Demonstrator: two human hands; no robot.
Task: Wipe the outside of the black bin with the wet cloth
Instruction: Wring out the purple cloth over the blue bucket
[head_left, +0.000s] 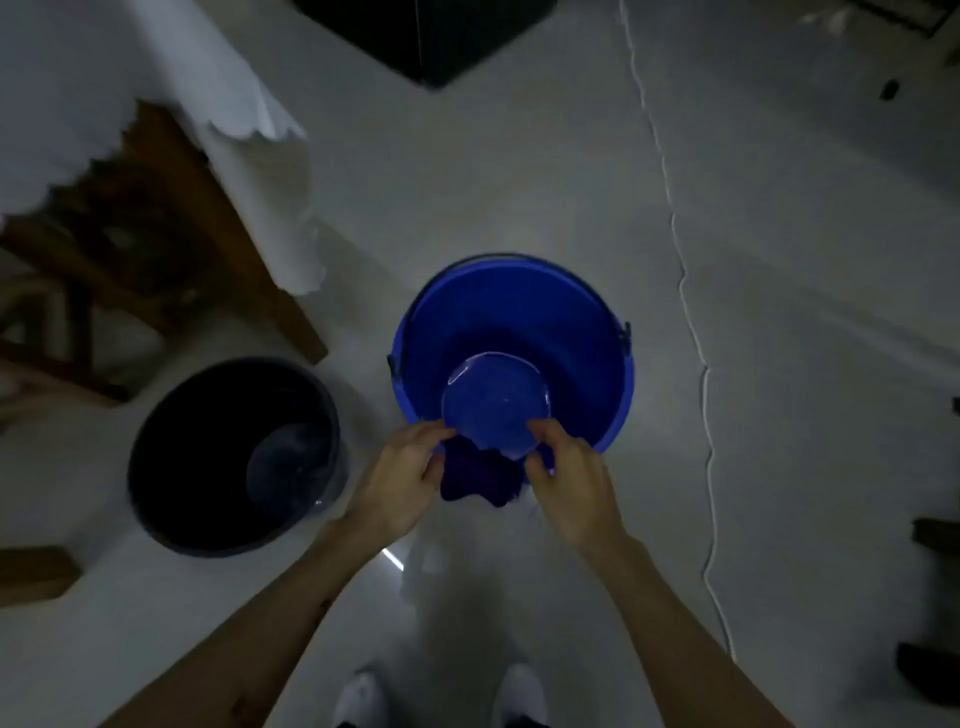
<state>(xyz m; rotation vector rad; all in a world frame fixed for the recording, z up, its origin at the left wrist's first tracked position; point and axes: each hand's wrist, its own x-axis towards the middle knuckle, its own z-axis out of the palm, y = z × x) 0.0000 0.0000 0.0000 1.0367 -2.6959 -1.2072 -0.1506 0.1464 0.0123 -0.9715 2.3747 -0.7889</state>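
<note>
We look down at a pale floor (519, 171) in dim light. Our left hand (400, 478) and right hand (569, 480) both grasp a dark blue wet cloth (480, 478), fingers curled into it from either side, holding it bunched over the near rim of a blue bucket (519, 312). Water (493, 400) shows at the bottom of the bucket, its surface catching a thin ring of light, and the bucket's dark handle lies folded back along the far rim.

The black bin (208, 415) stands upright on the floor just to the left of the bucket, close to it but apart, with a faint sheen at its bottom. Neither hand touches it.

Behind the bin, a wooden chair (156, 234) sits partly under a desk draped in a white scalloped cloth (156, 67). A thin white cord (685, 291) trails across the floor on the right. Our white shoes (519, 693) show at the bottom edge.
</note>
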